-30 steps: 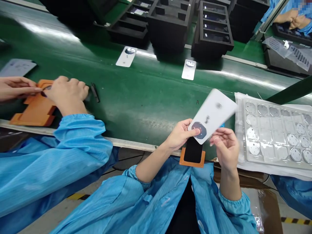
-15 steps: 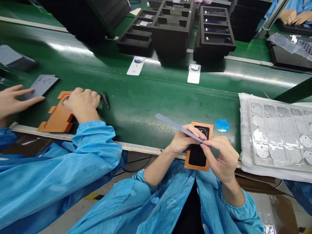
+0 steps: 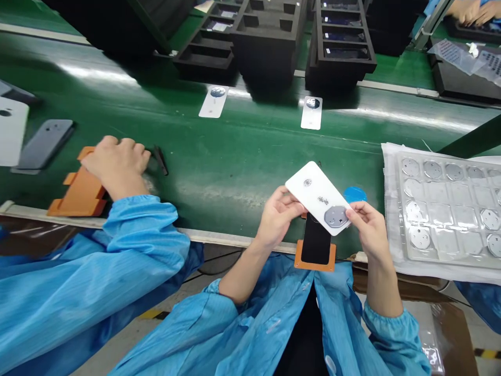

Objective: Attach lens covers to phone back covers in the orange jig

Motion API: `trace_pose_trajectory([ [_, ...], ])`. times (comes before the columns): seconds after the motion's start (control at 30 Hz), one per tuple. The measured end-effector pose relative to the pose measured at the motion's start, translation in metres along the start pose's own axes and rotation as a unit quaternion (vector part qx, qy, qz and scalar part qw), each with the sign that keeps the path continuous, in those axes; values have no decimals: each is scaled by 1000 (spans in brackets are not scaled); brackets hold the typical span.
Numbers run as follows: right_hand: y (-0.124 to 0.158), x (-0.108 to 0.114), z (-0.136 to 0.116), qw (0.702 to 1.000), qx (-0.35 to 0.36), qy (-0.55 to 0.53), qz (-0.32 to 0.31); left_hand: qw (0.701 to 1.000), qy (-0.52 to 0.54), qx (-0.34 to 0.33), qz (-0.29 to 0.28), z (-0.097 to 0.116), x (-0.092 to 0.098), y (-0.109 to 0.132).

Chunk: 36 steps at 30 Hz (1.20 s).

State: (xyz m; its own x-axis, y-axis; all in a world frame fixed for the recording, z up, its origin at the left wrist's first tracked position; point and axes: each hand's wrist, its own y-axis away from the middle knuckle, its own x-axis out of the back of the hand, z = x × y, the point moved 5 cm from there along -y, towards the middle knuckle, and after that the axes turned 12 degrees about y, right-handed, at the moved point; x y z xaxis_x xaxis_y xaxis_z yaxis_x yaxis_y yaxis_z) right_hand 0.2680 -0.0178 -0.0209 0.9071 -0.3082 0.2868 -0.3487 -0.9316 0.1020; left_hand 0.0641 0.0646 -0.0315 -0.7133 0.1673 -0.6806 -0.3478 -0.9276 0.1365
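Note:
Between my two hands a white phone back cover [image 3: 313, 188] is held up, its face with a grey rounded camera plate [image 3: 335, 216] turned toward me. My left hand [image 3: 276, 215] grips its lower left edge between thumb and fingers. At the right corner, beside the camera plate, my right hand [image 3: 367, 223] pinches it. Under the cover lies an orange fixture [image 3: 298, 259] with a black recess or pad [image 3: 316, 243]; the cover hides its upper part. A round blue film [image 3: 355, 195] rests on the bench just behind my right hand.
At right, a clear tray [image 3: 446, 211] carries several round camera plates. Two white covers [image 3: 213, 102] [image 3: 311, 113] lie farther back, before black foam trays [image 3: 344, 57]. On the left, a co-worker's hand [image 3: 117, 164] is over another orange fixture [image 3: 80, 196], near a small black tool [image 3: 160, 160].
The cover, seen edge-on before, is now turned flat toward me, and my right hand has moved to its right corner. The co-worker's other hand has left the view, and a white cover appears far left.

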Motion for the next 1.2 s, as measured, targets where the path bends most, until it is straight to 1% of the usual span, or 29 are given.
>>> trace_pose_trajectory([
  [0.03, -11, 1, 13, 999, -42, -18, -29, 999, -35, 3, 22, 3, 8, -5],
  [0.1, -32, 1, 30, 994, -88, -18, -69, 991, -123, 22, 41, 5, 21, -16],
  [0.17, -49, 0, 38, 993, -99, 14, -70, 978, -199, 47, 45, 3, 30, -26],
  [0.27, -62, -2, 41, 991, -93, 78, -55, 962, -253, 89, 48, -3, 39, -33],
  [0.33, -66, -3, 42, 988, -94, 110, -63, 954, -277, 106, 50, -6, 42, -34],
  [0.43, -69, -3, 43, 981, -112, 130, -88, 941, -313, 123, 44, -7, 44, -33],
  [0.63, -77, -3, 35, 968, -124, 189, -113, 919, -372, 128, 35, -4, 44, -31],
  [0.8, -81, -5, 32, 964, -122, 211, -103, 919, -375, 116, 36, -6, 45, -31],
  [0.93, -81, -4, 37, 961, -146, 204, -114, 922, -368, 118, 31, -8, 46, -30],
  [1.0, -79, 1, 32, 961, -125, 220, -109, 929, -348, 120, 27, -8, 44, -31],
  [1.07, -72, 6, 17, 965, -67, 234, -99, 948, -302, 97, 19, -3, 38, -32],
  [1.13, -55, 8, -7, 966, 18, 236, -101, 973, -230, 31, 22, 9, 28, -32],
  [1.2, -31, 8, -36, 957, 127, 242, -95, 987, -146, -56, 26, 25, 16, -30],
])
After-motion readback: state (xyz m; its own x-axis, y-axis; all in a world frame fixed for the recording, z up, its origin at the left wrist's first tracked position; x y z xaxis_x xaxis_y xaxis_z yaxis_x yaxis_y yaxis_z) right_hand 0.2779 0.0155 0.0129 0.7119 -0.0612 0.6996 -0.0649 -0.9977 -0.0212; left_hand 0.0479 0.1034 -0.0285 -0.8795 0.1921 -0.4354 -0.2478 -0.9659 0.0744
